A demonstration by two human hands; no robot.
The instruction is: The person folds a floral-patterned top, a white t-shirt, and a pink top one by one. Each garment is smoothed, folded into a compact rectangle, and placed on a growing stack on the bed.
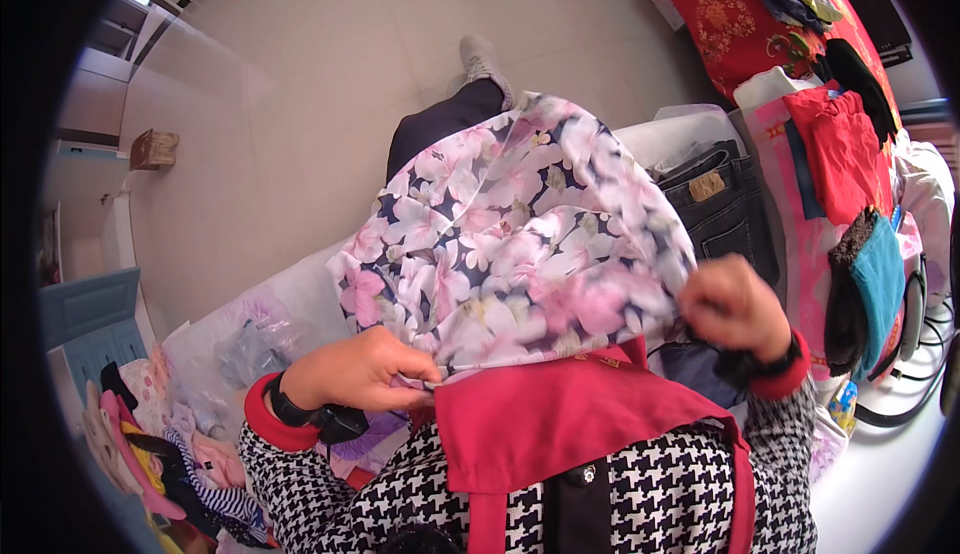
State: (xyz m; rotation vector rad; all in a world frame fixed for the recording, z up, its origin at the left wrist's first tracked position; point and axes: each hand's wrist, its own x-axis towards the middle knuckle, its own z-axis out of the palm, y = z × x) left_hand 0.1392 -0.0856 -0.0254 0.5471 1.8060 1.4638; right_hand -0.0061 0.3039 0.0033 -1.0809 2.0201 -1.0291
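A flower-printed fabric piece in pink, white and dark blue is spread over my lap. At its near left corner, my left hand pinches the edge between thumb and fingers. My right hand, blurred, is closed at the right edge of the fabric; the fingertips are unclear, though the cloth's edge seems caught in them. A red apron lies over my chest, just below the fabric. Folded dark jeans lie beyond my right hand.
Right: a red patterned cover, folded red cloth, a teal garment and black cables. Left: crumpled clear plastic and a heap of clothes. A brown box stands on the floor, farther off.
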